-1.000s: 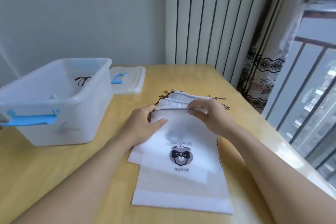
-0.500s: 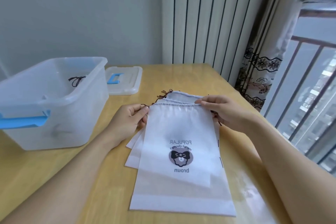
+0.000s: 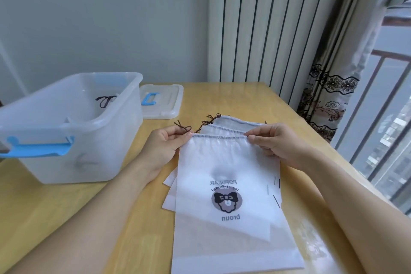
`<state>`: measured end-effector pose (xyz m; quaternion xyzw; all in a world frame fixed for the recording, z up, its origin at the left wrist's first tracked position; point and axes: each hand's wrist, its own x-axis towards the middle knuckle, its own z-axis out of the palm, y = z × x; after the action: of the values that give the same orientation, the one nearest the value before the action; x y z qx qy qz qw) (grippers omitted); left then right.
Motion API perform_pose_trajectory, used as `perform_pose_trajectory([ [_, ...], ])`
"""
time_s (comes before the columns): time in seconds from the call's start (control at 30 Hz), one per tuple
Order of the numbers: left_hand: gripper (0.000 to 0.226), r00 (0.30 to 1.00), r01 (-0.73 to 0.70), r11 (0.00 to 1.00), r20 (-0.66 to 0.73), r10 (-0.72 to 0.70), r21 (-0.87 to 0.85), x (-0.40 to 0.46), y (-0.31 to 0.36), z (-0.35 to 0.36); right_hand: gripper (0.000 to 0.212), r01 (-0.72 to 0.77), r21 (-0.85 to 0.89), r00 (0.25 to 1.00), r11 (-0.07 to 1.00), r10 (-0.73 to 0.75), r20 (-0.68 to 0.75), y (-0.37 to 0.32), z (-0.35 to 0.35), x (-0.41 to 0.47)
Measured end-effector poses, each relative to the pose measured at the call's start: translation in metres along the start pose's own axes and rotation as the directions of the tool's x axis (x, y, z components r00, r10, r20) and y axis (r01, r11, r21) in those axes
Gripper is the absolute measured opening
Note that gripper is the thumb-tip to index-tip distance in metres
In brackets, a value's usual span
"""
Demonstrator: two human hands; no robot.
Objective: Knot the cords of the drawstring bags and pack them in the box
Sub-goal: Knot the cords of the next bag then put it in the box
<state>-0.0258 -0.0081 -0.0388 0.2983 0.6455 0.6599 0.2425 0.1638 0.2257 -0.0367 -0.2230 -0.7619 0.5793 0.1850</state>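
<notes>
While a stack of white drawstring bags [image 3: 222, 224] lies on a wooden table [image 3: 55, 218], a person pinches the top bag [image 3: 224, 162] by the two corners of its gathered upper hem. The left hand [image 3: 165, 149] curls its thumb and fingers round the left corner, where a dark cord [image 3: 183, 128] loops out just above the fingertips; the right hand [image 3: 273, 142] pinches the right corner between thumb and forefinger. The bag's print, a round bow-tied cartoon figure with lettering, faces the camera upside down. Other bags fan out beneath it, their cord ends showing beyond the hem. To the left stands a clear plastic box [image 3: 93, 162] with blue handles, a tied dark cord visible inside, and its lid [image 3: 162, 107] rests on the table just behind it.
</notes>
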Motion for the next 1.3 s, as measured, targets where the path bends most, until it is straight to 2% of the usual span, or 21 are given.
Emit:
perform_pose_trajectory([
  [0.07, 0.013, 0.999, 0.016, 0.999, -0.043, -0.018, -0.051, 0.001, 0.001, 0.001, 0.007, 0.016, -0.071, 1.000, 0.997, -0.015, 0.007, -0.001, 0.000, 0.000],
  [0.17, 0.018, 0.994, 0.038, 0.991, -0.097, -0.051, -0.125, 0.003, 0.004, 0.001, 0.027, 0.049, -0.308, 0.999, 0.950, -0.050, 0.006, -0.004, -0.003, -0.002],
  [0.23, 0.017, 0.992, 0.062, 0.978, -0.097, -0.083, -0.197, 0.003, 0.006, -0.001, 0.036, 0.040, -0.327, 0.999, 0.944, -0.040, 0.006, -0.006, -0.005, -0.003],
  [0.33, 0.014, 0.986, 0.107, 0.947, -0.090, -0.140, -0.303, 0.005, 0.007, -0.003, 0.047, -0.017, -0.183, 0.999, 0.983, 0.022, 0.027, -0.009, -0.008, -0.003],
  [0.47, 0.012, 0.975, 0.165, 0.880, -0.062, -0.214, -0.445, 0.010, 0.008, -0.005, 0.044, -0.110, 0.056, 0.992, 0.992, 0.107, 0.066, -0.012, -0.010, -0.004],
  [0.57, 0.010, 0.960, 0.196, 0.804, -0.058, -0.275, -0.561, 0.010, 0.009, -0.007, 0.033, -0.155, 0.240, 0.987, 0.958, 0.139, 0.082, -0.017, -0.009, -0.006],
  [0.63, 0.011, 0.952, 0.187, 0.774, -0.082, -0.294, -0.605, 0.010, 0.009, -0.008, 0.029, -0.166, 0.289, 0.986, 0.943, 0.150, 0.078, -0.019, -0.009, -0.007],
  [0.8, 0.016, 0.928, 0.132, 0.731, -0.175, -0.328, -0.670, 0.010, 0.011, -0.007, 0.037, -0.169, 0.448, 0.981, 0.878, 0.194, -0.010, -0.021, -0.010, -0.007],
  [0.93, 0.018, 0.907, 0.051, 0.784, -0.300, -0.296, -0.619, 0.010, 0.010, -0.005, 0.044, -0.163, 0.591, 0.973, 0.790, 0.229, -0.039, -0.019, -0.013, -0.004],
  [1.03, 0.023, 0.920, 0.010, 0.780, -0.300, -0.253, -0.626, 0.010, 0.010, -0.005, 0.043, -0.131, 0.687, 0.977, 0.715, 0.212, -0.034, -0.016, -0.013, 0.000],
  [1.13, 0.029, 0.953, 0.015, 0.618, -0.176, -0.248, -0.786, 0.008, 0.016, -0.004, 0.048, -0.041, 0.796, 0.987, 0.604, 0.148, -0.062, -0.019, -0.009, -0.001],
  [1.2, 0.032, 0.953, 0.021, 0.511, -0.137, -0.270, -0.860, 0.007, 0.022, 0.000, 0.047, 0.017, 0.895, 0.991, 0.446, 0.108, -0.073, -0.022, -0.009, -0.002],
  [1.23, 0.032, 0.945, 0.028, 0.494, -0.139, -0.297, -0.869, 0.007, 0.024, 0.002, 0.045, 0.037, 0.934, 0.991, 0.355, 0.105, -0.079, -0.022, -0.010, -0.001],
  [1.27, 0.032, 0.936, 0.038, 0.528, -0.155, -0.315, -0.848, 0.007, 0.026, 0.003, 0.043, 0.044, 0.958, 0.989, 0.285, 0.126, -0.083, -0.021, -0.011, 0.000],
  [1.3, 0.031, 0.930, 0.048, 0.621, -0.191, -0.312, -0.782, 0.007, 0.028, 0.003, 0.044, 0.041, 0.964, 0.983, 0.264, 0.165, -0.087, -0.021, -0.013, 0.000],
])
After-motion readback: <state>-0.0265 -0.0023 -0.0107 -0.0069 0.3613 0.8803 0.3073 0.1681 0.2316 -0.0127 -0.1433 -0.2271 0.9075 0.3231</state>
